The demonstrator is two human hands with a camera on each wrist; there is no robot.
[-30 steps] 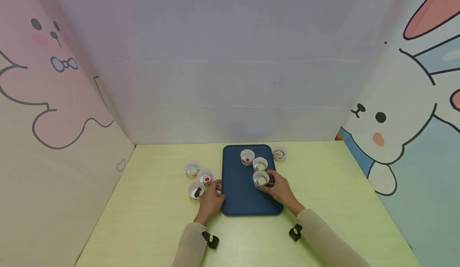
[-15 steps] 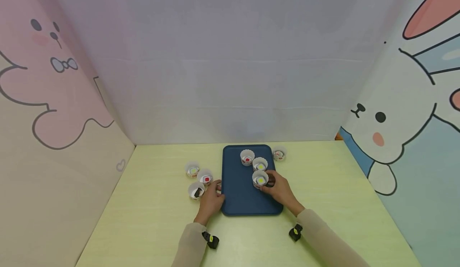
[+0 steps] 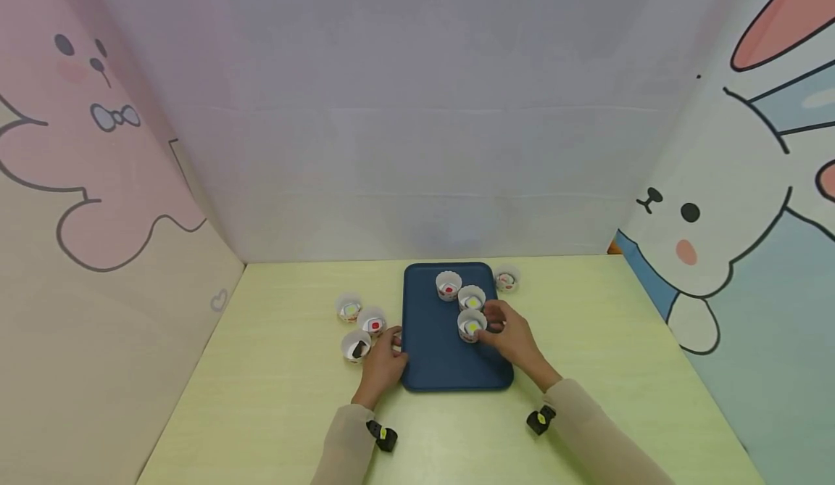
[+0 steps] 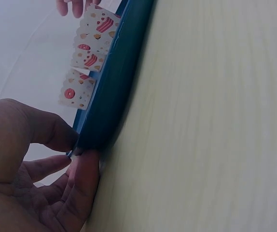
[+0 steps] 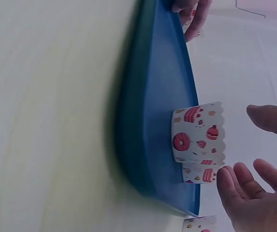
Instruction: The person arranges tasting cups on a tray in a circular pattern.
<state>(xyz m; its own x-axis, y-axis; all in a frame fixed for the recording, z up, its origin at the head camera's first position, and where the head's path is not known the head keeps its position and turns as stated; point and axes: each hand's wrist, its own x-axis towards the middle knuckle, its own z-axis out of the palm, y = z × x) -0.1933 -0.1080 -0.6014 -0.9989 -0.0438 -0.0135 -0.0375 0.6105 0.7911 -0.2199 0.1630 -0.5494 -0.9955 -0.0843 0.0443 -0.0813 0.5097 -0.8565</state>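
Observation:
My left hand pinches the left rim of a dark blue tray; in the left wrist view the thumb lies on the rim, with fingers below it. Three white paper baking cups stand on the tray, printed with red sweets and scalloped at the top. The front cup has a small yellow piece in it. Behind it are the middle cup, also with yellow inside, and the rear cup, with red. My right hand hovers beside the front cup, fingers spread apart and holding nothing in the right wrist view.
Left of the tray stand three more baking cups: one with a pale green piece, one with red, one with a dark piece close to my left hand. Another cup stands off the tray's back right corner. Printed walls surround the table.
My right hand has let go of the front cup and drawn back slightly to the right, its fingers opening. The left hand keeps its place at the tray's rim.

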